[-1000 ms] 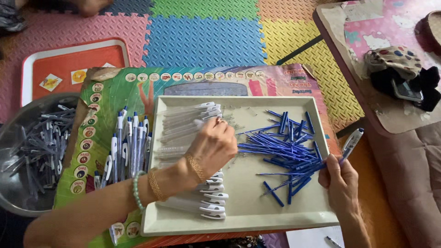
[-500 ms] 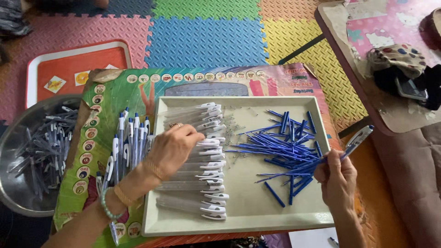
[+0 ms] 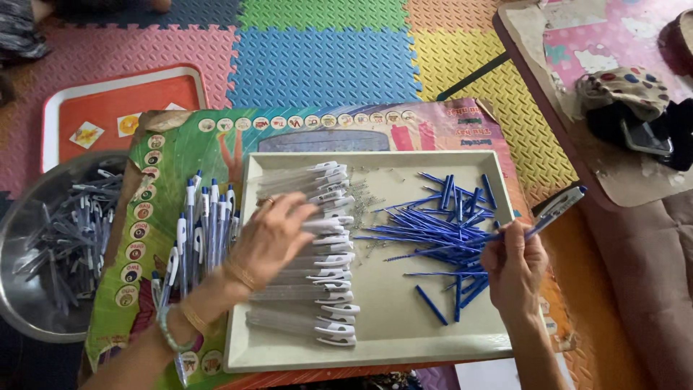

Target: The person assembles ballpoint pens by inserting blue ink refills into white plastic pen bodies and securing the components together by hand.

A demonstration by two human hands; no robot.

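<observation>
My left hand (image 3: 273, 237) lies with fingers spread on a row of clear pen barrels with white clips (image 3: 317, 249) in the left half of a cream tray (image 3: 375, 347). A pile of blue ink refills (image 3: 440, 231) fills the tray's right half. My right hand (image 3: 514, 263) is at the tray's right rim, shut on an assembled pen (image 3: 556, 211) that points up to the right. Small metal springs (image 3: 368, 180) are scattered between barrels and refills.
Finished pens (image 3: 198, 224) lie in a row on a colourful printed board (image 3: 144, 238) left of the tray. A metal bowl (image 3: 22, 303) of grey pen parts sits at the far left. An orange tray (image 3: 123, 101) is behind it. A low table (image 3: 599, 166) with a pouch stands at right.
My left hand slid from the tray's middle to the left over the barrels, then moved slightly right again. My right hand raised the pen a little.
</observation>
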